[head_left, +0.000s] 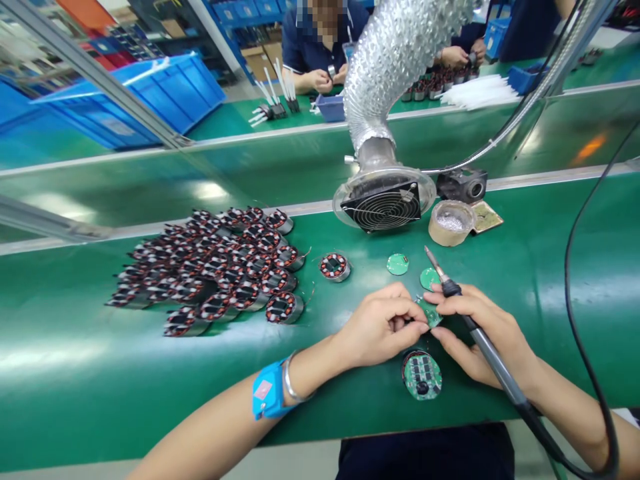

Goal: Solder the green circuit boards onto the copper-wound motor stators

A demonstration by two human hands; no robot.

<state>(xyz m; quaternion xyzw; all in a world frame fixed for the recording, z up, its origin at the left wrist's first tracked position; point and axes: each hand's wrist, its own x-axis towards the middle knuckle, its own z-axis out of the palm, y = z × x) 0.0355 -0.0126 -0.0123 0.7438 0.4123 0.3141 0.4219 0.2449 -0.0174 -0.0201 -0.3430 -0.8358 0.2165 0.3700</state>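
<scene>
My left hand (385, 325) is closed in a pinch at the left edge of a small green circuit board (433, 316); whether it grips the board or a thin wire there is too small to tell. My right hand (483, 330) holds a soldering iron (487, 350), its tip pointing up and left, while the fingertips touch the same board's right side. Two round green boards, one (398, 264) apart and one (429, 279) by my right fingers, lie flat beyond. Nearer me rests a round circuit board with black chips (423, 377), on a wound motor stator partly hidden beneath it.
Many wound stators (235, 267) stand grouped at left, with a single stator (335, 267) apart. A fume extractor hood (385, 203) hangs above the bench, near a round solder tub (451, 223). The iron's black cable (575, 307) loops at right. Co-workers sit across the divider.
</scene>
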